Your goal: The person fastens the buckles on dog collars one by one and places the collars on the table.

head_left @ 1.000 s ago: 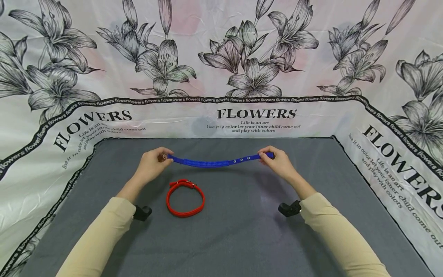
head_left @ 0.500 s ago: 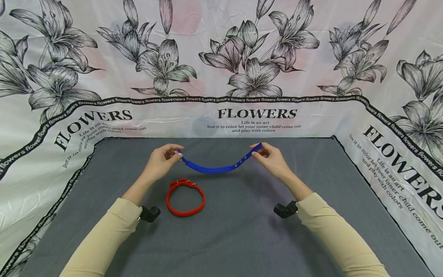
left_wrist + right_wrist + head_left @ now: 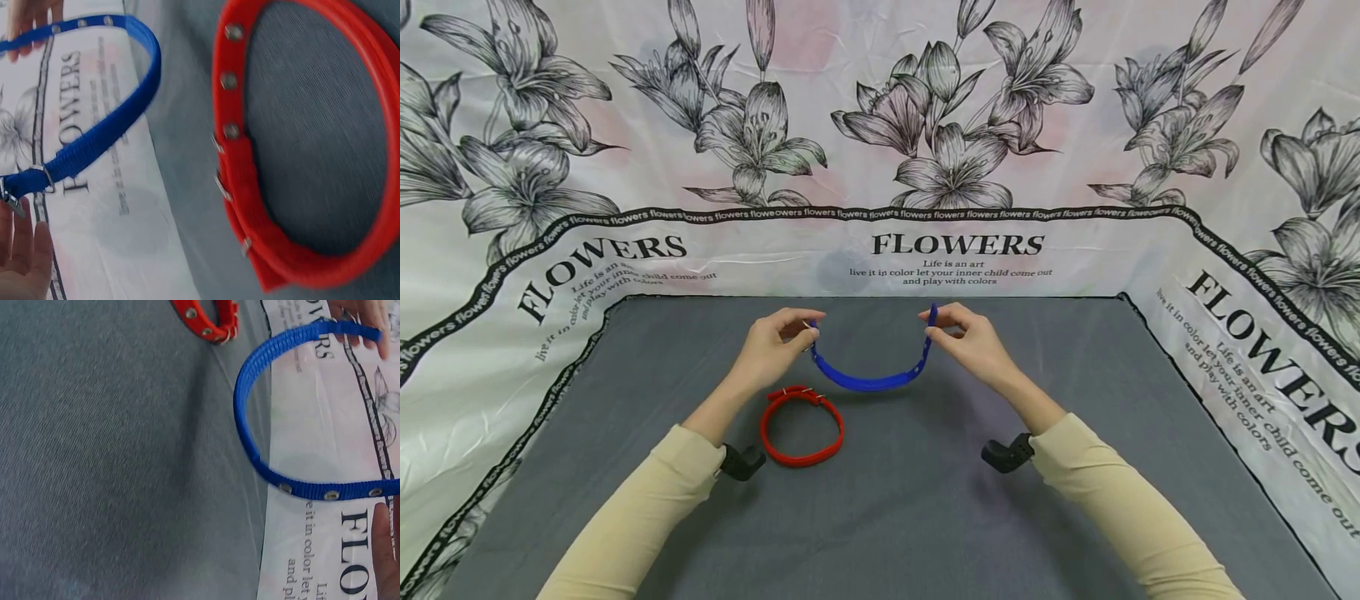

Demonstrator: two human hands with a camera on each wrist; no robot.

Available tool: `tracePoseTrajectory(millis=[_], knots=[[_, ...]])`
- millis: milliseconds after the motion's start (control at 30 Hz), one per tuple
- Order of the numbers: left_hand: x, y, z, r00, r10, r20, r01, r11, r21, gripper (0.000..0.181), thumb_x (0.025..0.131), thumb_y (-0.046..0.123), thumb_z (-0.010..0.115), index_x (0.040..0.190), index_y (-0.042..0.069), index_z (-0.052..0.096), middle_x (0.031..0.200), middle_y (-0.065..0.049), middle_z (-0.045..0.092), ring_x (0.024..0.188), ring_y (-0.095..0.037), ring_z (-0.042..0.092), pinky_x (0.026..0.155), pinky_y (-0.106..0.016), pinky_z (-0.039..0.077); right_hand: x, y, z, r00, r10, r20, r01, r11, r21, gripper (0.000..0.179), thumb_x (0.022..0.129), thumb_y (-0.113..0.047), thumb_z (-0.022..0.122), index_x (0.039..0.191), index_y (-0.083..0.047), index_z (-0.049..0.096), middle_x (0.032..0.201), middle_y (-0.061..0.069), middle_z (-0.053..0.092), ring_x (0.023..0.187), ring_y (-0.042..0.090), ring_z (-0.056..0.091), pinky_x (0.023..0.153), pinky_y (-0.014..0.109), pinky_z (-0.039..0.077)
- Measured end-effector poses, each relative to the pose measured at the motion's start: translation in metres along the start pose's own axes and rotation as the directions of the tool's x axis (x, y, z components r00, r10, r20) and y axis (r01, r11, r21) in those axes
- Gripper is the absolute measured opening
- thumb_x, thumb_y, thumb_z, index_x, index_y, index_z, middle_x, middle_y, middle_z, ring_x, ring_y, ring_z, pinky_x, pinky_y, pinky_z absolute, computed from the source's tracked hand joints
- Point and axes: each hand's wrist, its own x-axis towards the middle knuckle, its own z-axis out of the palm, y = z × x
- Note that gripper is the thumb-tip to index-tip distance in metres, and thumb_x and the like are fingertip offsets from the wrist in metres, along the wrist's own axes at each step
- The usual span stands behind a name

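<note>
Fingers (image 3: 797, 316) first: the left hand (image 3: 766, 347) pinches one end of the blue collar (image 3: 872, 384), and the right hand (image 3: 973, 337) pinches the other. Can't swear whether the left grip is on the buckle (image 3: 10, 192) itself or the webbing beside it, since the wrist view cuts off right there. Closest to the person, the red collar (image 3: 802, 461) lies fastened in a loop on the grey cloth (image 3: 880, 533), apart from both hands. Just past it, the blue one hangs in the air, sagging into a U, so I'd call it light and bendy, with the thicker ribbed middle probably a bit stiffer. Webbing looks grippy rather than slippery, and nothing about it seems fragile. Best hold imo: the flat tip beyond the eyelets (image 3: 331, 495), plus right behind the buckle so the metal doesn't flop. Farthest back, flowery fabric (image 3: 790, 258) rises behind it all.
</note>
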Motion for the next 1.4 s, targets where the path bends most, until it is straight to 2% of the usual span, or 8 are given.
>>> tracePoseTrajectory(millis=[133,233,367,500,700,933,1233,1400], knots=[[0.001,0.008,0.011,1.000,0.015,-0.015,-0.016,0.997,-0.074,0.031,0.089,0.023,0.062,0.120,0.023,0.061,0.101,-0.002,0.064,0.091,-0.016,0.061,0.077,-0.032,0.050,0.001,-0.004,0.007,1.000,-0.004,0.011,0.004,1.000,0.024,0.028,0.090,-0.022,0.061,0.116,-0.012,0.061,0.110,0.007,0.065,0.098,0.015,0.061,0.079,0.031,0.050],[0.002,0.014,0.020,0.999,-0.002,-0.034,-0.002,0.991,-0.131,0.036,0.087,0.023,0.064,0.123,0.022,0.058,0.102,-0.003,0.065,0.091,-0.017,0.061,0.077,-0.031,0.050,0.001,-0.009,0.012,1.000,-0.001,-0.001,0.001,0.999,0.034,0.031,0.089,-0.021,0.061,0.119,-0.012,0.058,0.108,0.007,0.065,0.097,0.016,0.061,0.077,0.029,0.050],[0.004,0.022,0.029,0.998,-0.023,-0.054,0.010,0.974,-0.225,0.038,0.085,0.019,0.067,0.121,0.014,0.055,0.105,-0.007,0.065,0.094,-0.020,0.061,0.078,-0.031,0.050,0.001,-0.018,0.018,1.000,0.011,-0.015,-0.011,0.999,0.050,0.027,0.088,-0.018,0.063,0.113,-0.008,0.056,0.103,0.010,0.065,0.094,0.019,0.061,0.077,0.031,0.050],[0.005,0.027,0.036,0.997,-0.030,-0.075,0.008,0.960,-0.279,0.032,0.083,0.018,0.069,0.113,0.010,0.058,0.105,-0.008,0.066,0.092,-0.020,0.062,0.078,-0.029,0.051,-0.004,-0.040,0.021,1.000,-0.012,-0.007,0.012,1.000,0.022,0.021,0.087,-0.010,0.063,0.106,-0.003,0.057,0.098,0.012,0.065,0.090,0.021,0.060,0.073,0.030,0.050],[0.005,0.028,0.043,0.997,-0.016,-0.078,-0.004,0.968,-0.251,0.026,0.082,0.024,0.070,0.107,0.016,0.066,0.099,-0.002,0.067,0.086,-0.013,0.063,0.074,-0.027,0.052,-0.011,-0.063,0.024,0.997,-0.043,0.061,0.044,0.999,-0.016,0.019,0.087,-0.007,0.062,0.105,-0.001,0.059,0.096,0.013,0.064,0.087,0.022,0.059,0.075,0.033,0.049],[0.002,0.028,0.050,1.000,0.002,-0.018,-0.006,0.968,-0.251,0.022,0.083,0.030,0.068,0.105,0.023,0.068,0.100,0.003,0.067,0.086,-0.013,0.063,0.074,-0.032,0.052,-0.014,-0.066,0.028,0.990,-0.048,0.130,0.053,0.998,-0.035,0.019,0.088,-0.009,0.061,0.106,-0.004,0.060,0.097,0.010,0.062,0.087,0.022,0.057,0.080,0.038,0.048],[0.001,0.029,0.053,1.000,-0.014,0.016,0.018,0.970,-0.242,0.022,0.082,0.029,0.070,0.104,0.023,0.068,0.099,0.004,0.068,0.087,-0.013,0.064,0.075,-0.031,0.053,-0.015,-0.066,0.030,0.989,-0.076,0.125,0.080,0.996,-0.026,0.018,0.087,-0.007,0.062,0.105,-0.002,0.061,0.099,0.011,0.062,0.087,0.023,0.056,0.080,0.041,0.048],[-0.001,0.030,0.054,1.000,0.006,0.025,0.000,0.975,-0.224,0.026,0.082,0.028,0.070,0.107,0.020,0.067,0.100,0.002,0.067,0.091,-0.014,0.063,0.076,-0.030,0.052,-0.015,-0.065,0.032,0.988,-0.089,0.124,0.093,0.995,-0.025,0.020,0.087,-0.006,0.062,0.106,-0.001,0.060,0.098,0.012,0.062,0.087,0.023,0.056,0.080,0.040,0.048]])
